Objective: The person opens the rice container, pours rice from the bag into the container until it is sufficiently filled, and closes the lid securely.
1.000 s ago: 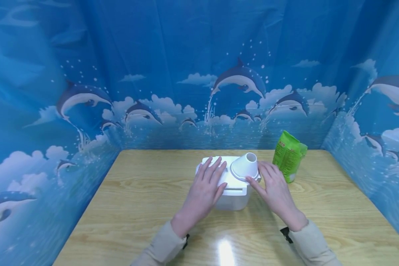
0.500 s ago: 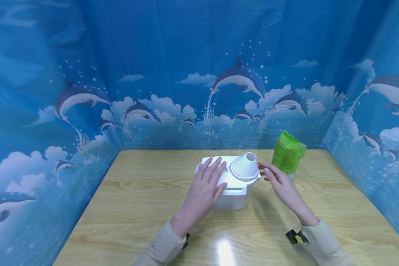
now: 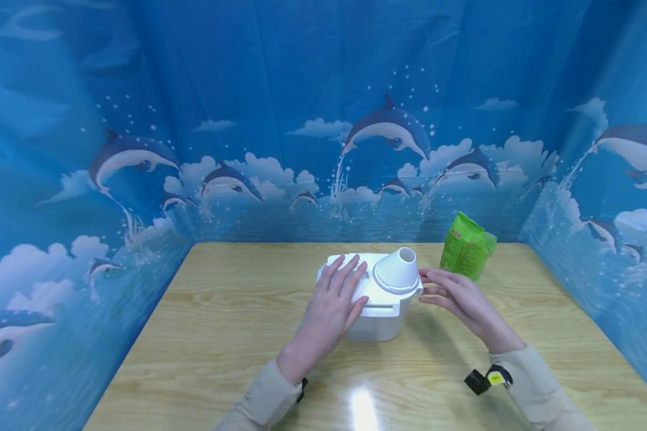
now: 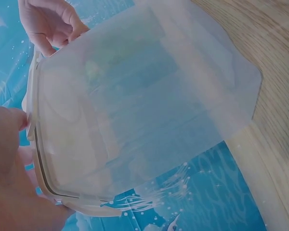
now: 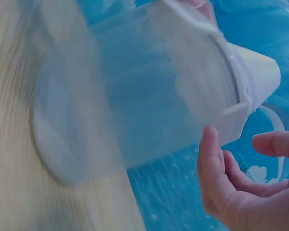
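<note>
A translucent plastic storage container (image 3: 376,329) stands upright on the table, closed with a white lid (image 3: 376,290). A hollow white cone (image 3: 396,272) rises from the lid's right half. My left hand (image 3: 327,311) rests on the lid's left part, fingers spread, thumb near the front edge. At the container's right side is my right hand (image 3: 463,298), its fingertips by the lid's right edge. The right wrist view shows a fingertip at the lower edge of the white side latch (image 5: 232,121), the thumb held apart. Through the cloudy wall (image 4: 135,106), no contents can be made out.
A green printed bag (image 3: 466,246) stands behind and right of the container. The wooden table (image 3: 237,317) reaches back to a blue dolphin curtain (image 3: 280,120), which also hangs along both sides. Dark wrist devices (image 3: 487,380) show at the cuffs.
My right hand has let go of the cone's base and moved right and down to the lid's right edge, turning at the wrist. The left hand and container have stayed put.
</note>
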Tool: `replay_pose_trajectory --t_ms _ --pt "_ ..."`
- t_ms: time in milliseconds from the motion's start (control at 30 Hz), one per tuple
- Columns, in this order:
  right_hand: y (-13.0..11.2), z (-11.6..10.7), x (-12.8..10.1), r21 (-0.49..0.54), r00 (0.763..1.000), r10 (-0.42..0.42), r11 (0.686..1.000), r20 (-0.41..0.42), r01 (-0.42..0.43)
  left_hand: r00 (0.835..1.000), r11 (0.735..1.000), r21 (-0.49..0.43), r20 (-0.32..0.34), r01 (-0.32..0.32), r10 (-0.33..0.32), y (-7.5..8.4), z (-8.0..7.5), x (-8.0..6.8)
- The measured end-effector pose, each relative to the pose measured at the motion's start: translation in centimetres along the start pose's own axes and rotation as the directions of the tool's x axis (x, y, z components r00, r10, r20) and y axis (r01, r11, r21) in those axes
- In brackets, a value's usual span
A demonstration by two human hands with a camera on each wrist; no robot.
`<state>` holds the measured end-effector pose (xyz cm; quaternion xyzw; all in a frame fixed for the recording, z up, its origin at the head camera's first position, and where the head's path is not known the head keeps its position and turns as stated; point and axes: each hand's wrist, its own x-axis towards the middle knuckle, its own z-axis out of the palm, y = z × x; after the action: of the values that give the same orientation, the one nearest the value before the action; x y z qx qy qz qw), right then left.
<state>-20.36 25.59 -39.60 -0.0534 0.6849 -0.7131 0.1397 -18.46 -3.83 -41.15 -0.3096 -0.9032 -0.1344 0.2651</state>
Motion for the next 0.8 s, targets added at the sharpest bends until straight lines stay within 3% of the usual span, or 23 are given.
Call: replay_pose_trajectory --t_ms 133,233,600,800 --pt "0.1 -0.1 0.3 0.191 0.996 0.046 0.980 0.071 -0.058 1.000 1.000 0.004 0.005 -0.004 0.004 0.0 0.1 0.0" --pt "0.2 0.0 0.6 0.259 0.992 0.053 0.962 0.111 -0.080 1.000 1.000 0.014 0.003 -0.010 0.010 0.0 0.1 0.0" --pt "-0.1 0.2 1.1 0.413 0.978 0.091 0.896 0.186 -0.162 1.000 1.000 0.000 -0.011 -0.010 0.010 0.0 0.1 0.1" --pt "0.2 -0.1 2.0 0.406 0.958 0.044 0.899 0.284 -0.162 1.000 1.000 -0.011 -0.017 -0.010 0.010 0.0 0.0 0.1"
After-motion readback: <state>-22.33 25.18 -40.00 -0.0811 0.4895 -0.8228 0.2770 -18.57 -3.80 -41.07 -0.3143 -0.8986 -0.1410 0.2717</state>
